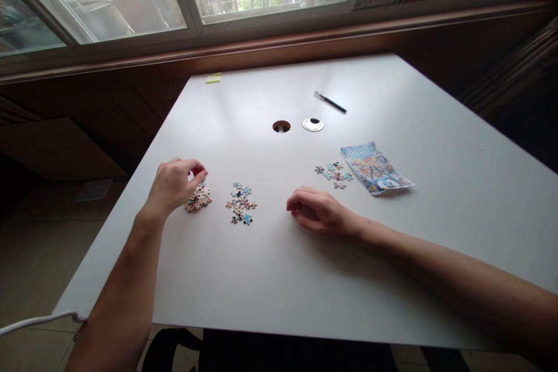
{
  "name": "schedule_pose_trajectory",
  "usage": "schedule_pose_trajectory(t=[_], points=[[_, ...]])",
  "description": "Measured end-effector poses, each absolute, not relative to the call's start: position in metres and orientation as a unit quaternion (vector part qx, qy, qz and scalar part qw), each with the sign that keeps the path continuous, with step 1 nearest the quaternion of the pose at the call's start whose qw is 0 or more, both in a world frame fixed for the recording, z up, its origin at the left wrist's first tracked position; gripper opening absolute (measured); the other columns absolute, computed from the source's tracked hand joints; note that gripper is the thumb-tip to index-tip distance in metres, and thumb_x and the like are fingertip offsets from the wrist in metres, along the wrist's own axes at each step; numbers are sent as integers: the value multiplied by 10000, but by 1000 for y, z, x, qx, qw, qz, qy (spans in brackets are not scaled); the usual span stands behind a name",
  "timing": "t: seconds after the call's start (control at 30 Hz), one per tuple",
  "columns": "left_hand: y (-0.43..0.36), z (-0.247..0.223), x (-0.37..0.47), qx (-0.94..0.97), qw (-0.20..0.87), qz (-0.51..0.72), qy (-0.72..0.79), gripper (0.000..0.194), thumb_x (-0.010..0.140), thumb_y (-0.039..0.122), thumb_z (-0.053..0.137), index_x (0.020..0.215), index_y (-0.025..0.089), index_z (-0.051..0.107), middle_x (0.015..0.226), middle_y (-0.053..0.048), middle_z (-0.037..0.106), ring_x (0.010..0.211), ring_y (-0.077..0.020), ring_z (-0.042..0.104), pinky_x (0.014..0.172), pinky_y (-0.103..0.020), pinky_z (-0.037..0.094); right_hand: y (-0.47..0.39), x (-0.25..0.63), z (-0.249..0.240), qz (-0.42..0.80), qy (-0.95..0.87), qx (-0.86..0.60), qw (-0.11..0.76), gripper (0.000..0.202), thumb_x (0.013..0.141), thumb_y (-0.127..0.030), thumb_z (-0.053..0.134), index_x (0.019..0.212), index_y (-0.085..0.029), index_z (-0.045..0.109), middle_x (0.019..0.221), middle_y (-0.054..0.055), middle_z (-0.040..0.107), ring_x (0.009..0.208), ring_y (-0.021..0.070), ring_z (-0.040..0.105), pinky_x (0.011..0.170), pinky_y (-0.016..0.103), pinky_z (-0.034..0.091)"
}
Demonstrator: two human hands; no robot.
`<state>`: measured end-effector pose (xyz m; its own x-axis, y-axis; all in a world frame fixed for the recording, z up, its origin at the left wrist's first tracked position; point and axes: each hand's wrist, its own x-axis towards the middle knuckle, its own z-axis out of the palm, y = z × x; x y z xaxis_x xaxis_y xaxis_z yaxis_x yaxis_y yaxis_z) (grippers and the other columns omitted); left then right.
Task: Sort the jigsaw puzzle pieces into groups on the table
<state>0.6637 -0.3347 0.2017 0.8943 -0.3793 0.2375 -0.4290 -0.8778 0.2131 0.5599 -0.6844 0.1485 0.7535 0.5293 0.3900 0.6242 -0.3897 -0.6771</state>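
My left hand [178,181] is over a heap of jigsaw puzzle pieces [198,200], mostly showing their plain tan backs. Its thumb and forefinger are pinched together at the heap's top; whatever lies between the tips is too small to make out. Right of the heap, a loose group of colourful puzzle pieces [241,204] is spread on the white table [244,279]. My right hand [320,211] rests on the tabletop with its fingers curled in, and nothing shows in it. Beyond it lies a smaller group of puzzle pieces [335,174].
A colourful printed sheet [375,168] lies beside the smaller group, its near corner lifted. Farther back are a black pen [330,102], a round cover [313,124] and a cable hole [281,127]. Yellow tape [213,78] marks the far left edge. A white cable [39,321] hangs at lower left.
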Motion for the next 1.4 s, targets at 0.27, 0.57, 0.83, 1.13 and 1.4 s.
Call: schedule_pose_trajectory(t=[0.27, 0.57, 0.83, 1.13, 1.4], points=[[-332, 204, 661, 962, 65, 11, -267, 146, 828, 327, 603, 813, 263, 733, 943, -1, 742, 931, -243, 626, 862, -358, 398, -684, 560, 150, -50, -342, -835, 428, 135, 861, -99, 559, 956, -182, 608, 860, 49, 630, 763, 147, 555, 717, 266, 465], [-331, 206, 660, 959, 97, -37, -263, 92, 778, 302, 643, 732, 225, 662, 813, -17, 680, 852, -226, 606, 761, -339, 424, -684, 560, 151, -47, -341, -834, 431, 141, 858, -99, 560, 960, -184, 609, 863, 48, 628, 759, 146, 559, 707, 262, 465], [-361, 199, 651, 792, 531, 28, -300, 119, 802, 280, 780, 828, 174, 733, 976, -82, 664, 914, -195, 660, 800, -347, 589, -684, 560, 150, -53, -344, -835, 426, 135, 858, -101, 562, 954, -182, 611, 844, 42, 621, 745, 143, 550, 704, 263, 465], [-380, 185, 640, 724, 604, -18, -334, 108, 807, 195, 793, 904, 158, 765, 991, -109, 710, 954, -208, 696, 847, -356, 635, -684, 561, 149, -61, -350, -833, 424, 143, 854, -99, 564, 957, -187, 610, 850, 48, 628, 759, 151, 557, 712, 269, 471], [-379, 184, 642, 723, 610, -24, -324, 117, 807, 174, 793, 917, 153, 759, 967, -106, 729, 946, -202, 701, 843, -336, 623, -684, 560, 150, -61, -351, -833, 424, 128, 861, -106, 561, 951, -183, 611, 846, 48, 627, 756, 148, 557, 709, 266, 471]])
